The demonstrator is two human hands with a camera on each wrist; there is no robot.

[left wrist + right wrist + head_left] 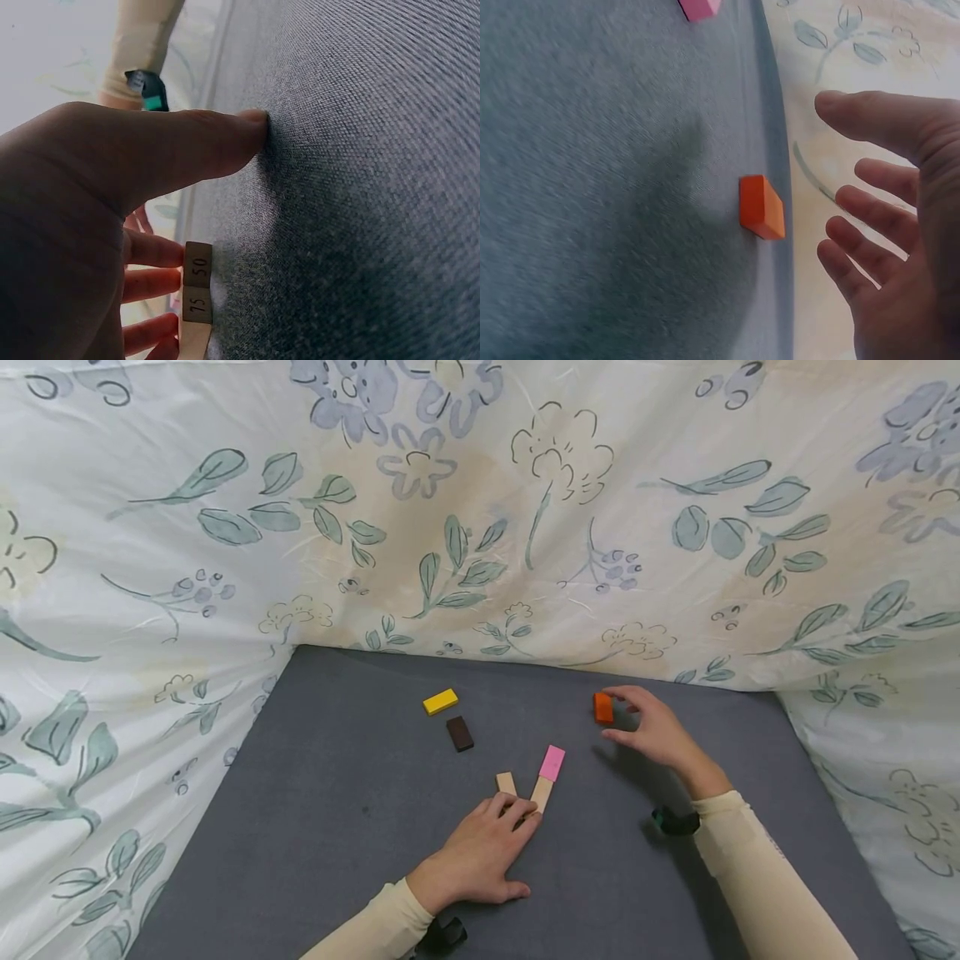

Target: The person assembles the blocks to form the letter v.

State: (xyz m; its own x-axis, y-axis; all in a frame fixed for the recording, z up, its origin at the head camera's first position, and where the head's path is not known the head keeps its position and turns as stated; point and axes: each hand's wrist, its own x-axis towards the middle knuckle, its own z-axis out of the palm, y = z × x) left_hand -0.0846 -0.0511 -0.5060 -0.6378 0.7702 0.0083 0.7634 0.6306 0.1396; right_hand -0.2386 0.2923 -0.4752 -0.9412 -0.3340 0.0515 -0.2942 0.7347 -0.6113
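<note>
R grip (663, 735) spread, empty, by orange block (603, 708) nr tabletop's (337, 760) far edge, twd far R corner. Best: square thumb & fingers to sides, pinch evenly. L grip (480, 852) fingers extended, tips on wooden blocks (542, 793); press lightly. L wrist cam shows printed "50" (198, 265), hidden in head view; only head shows yellow block (440, 702).

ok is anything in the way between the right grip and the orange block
Nothing visible stands between the right grip and the orange block; the pink block lies off to one side.
</note>
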